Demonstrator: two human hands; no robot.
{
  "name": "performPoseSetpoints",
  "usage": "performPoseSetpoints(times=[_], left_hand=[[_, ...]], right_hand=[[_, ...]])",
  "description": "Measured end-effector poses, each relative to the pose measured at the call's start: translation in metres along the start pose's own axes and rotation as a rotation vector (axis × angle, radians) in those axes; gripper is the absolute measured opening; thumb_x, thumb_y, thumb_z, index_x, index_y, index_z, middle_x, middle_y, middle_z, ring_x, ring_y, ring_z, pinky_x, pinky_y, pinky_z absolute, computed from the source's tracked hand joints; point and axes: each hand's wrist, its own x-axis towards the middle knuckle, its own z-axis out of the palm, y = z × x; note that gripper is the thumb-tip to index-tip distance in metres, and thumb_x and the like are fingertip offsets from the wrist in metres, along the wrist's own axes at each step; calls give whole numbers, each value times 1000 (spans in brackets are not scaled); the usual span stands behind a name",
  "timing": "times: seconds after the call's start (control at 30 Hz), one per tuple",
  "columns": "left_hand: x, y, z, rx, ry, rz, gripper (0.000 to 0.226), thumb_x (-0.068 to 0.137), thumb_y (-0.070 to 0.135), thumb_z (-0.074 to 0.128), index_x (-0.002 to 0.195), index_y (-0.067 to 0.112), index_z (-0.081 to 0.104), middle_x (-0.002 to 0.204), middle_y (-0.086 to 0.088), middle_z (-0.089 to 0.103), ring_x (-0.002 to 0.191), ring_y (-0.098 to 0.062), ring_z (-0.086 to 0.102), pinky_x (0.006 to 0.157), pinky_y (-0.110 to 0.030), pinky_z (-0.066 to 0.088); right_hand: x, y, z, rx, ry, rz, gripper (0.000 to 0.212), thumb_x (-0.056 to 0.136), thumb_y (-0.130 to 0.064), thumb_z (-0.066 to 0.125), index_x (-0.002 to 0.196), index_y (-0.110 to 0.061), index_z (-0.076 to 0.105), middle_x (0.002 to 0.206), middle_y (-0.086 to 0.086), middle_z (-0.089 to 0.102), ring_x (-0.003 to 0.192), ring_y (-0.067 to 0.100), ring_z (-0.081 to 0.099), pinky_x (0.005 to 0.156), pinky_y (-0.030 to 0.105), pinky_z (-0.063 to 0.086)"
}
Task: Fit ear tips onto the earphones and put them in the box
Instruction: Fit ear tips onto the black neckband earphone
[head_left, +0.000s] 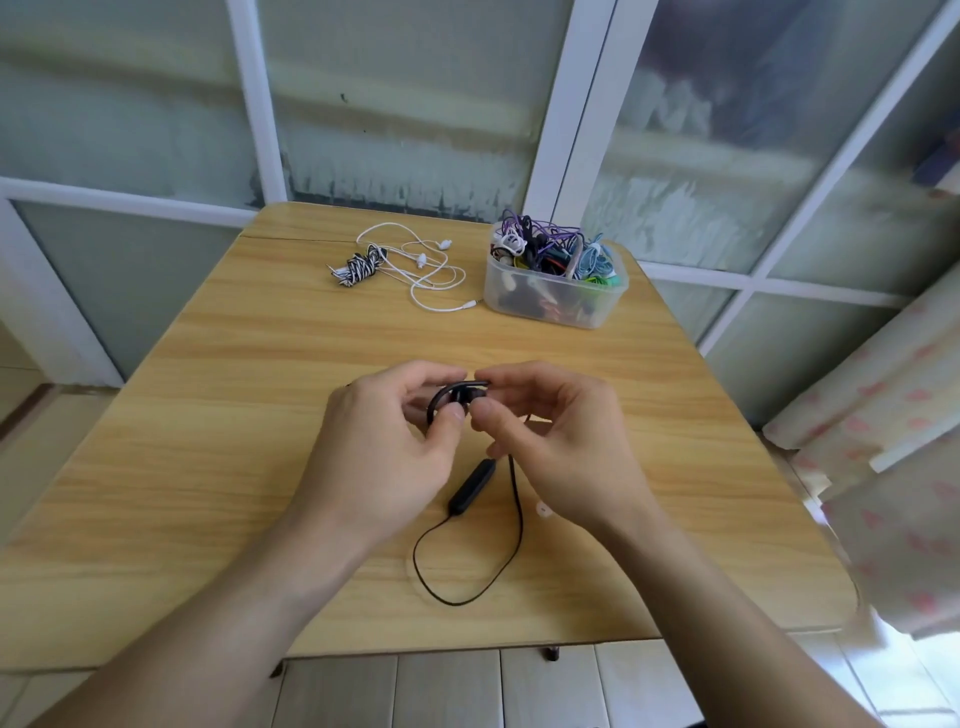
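**Above the table middle: seating a tip on the black earphone**

Over the middle of the wooden table (218, 395), both hands meet around one black earphone (460, 395) with an ear hook. The left hand (387, 447) pinches the earbud body between thumb and forefinger. The right hand (550, 441) has its fingers curled toward the nozzle end, and it seems to press a tip there, but the tip itself is hidden by the fingertips, so I cannot be sure. The cable hangs down from the hands and makes a loop on the table, with the inline remote (471, 486) lying between the wrists.

To do this step well, the left hand should keep the earbud steady and not turn it, while the right hand pushes the tip straight along the nozzle and rolls it a little, until the collar sits all around. A skewed push probably folds the soft edge.

A small pale piece (543, 510), perhaps a spare tip, lies just beside the right wrist. The clear plastic box (553, 301), already full of coloured cables, stands far back on the right. Near it lie white earphones (431, 270) and a striped cable bundle (358, 267).
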Motion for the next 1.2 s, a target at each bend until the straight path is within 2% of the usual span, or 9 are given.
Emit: performPoseSetpoints(times=[0.2, 0.3, 0.37, 0.47, 0.57, 0.63, 0.8, 1.0, 1.2], left_hand=[[2, 1, -5, 164, -58, 126, 33, 82, 18, 71, 114, 22, 64, 81, 14, 72, 56, 15, 50, 62, -1, 34], [6, -3, -11, 224, -110, 150, 45, 80, 46, 65, 121, 28, 57, 101, 18, 67, 89, 12, 53, 81, -3, 34], [9, -7, -17, 331, -151, 156, 65, 75, 63, 51, 130, 28, 49, 120, 15, 56, 116, -2, 45, 101, -19, 33], [8, -11, -23, 575, -295, 15, 106, 57, 86, 29, 148, 31, 21, 151, 1, 28, 142, -18, 17, 113, -38, 18], [5, -11, -20, 690, -482, -140, 137, 35, 100, 24, 150, 36, -12, 162, -6, -7, 149, -22, -12, 119, -43, 1], [4, -10, -13, 729, -514, -129, 141, 31, 101, 27, 148, 36, -17, 162, -7, -6, 148, -23, -12, 119, -44, 0], [6, -11, -4, 798, -463, 29, 120, 49, 86, 57, 148, 31, 15, 134, 3, 29, 130, -18, 21, 109, -34, 22], [16, -14, -6, 677, -426, 67, 53, 73, 45, 71, 120, 25, 58, 115, 1, 45, 118, -18, 37, 96, -22, 32], [25, -15, -8, 541, -262, 25, 16, 73, 15, 71, 80, 29, 66, 92, 5, 59, 85, -15, 55, 69, -18, 32]], right_hand=[[3, 3, -1, 115, 2, 67, 12, 85, -3, 72, 96, -6, 69, 80, 11, 74, 71, 21, 71, 57, 26, 56], [6, 5, -7, 126, -12, 140, 19, 86, -3, 69, 104, -10, 65, 79, 10, 74, 73, 18, 72, 61, 29, 58], [6, 6, -14, 24, -5, 135, 21, 87, -7, 68, 106, -16, 65, 80, 5, 74, 74, 13, 71, 65, 31, 58], [7, 9, -23, -337, 11, 38, 21, 85, -16, 68, 103, -28, 67, 78, -9, 72, 69, -2, 63, 65, 13, 48], [6, 10, -25, -554, -71, -27, 25, 84, -20, 66, 106, -32, 68, 80, -16, 70, 76, -2, 59, 64, 5, 39], [4, 10, -22, -615, -155, -48, 27, 85, -21, 63, 108, -32, 69, 81, -16, 69, 78, -1, 59, 68, 6, 41], [1, 14, -9, -677, -302, -127, 26, 84, -21, 66, 109, -28, 70, 84, -13, 69, 73, 1, 59, 69, 10, 44], [1, 12, -9, -541, -360, -109, 47, 79, -7, 63, 124, -22, 59, 92, -11, 69, 66, -9, 57, 67, 3, 38], [10, 14, 12, -594, -343, -210, 59, 73, -16, 71, 129, -25, 54, 91, -11, 61, 69, -8, 52, 68, 5, 35]])
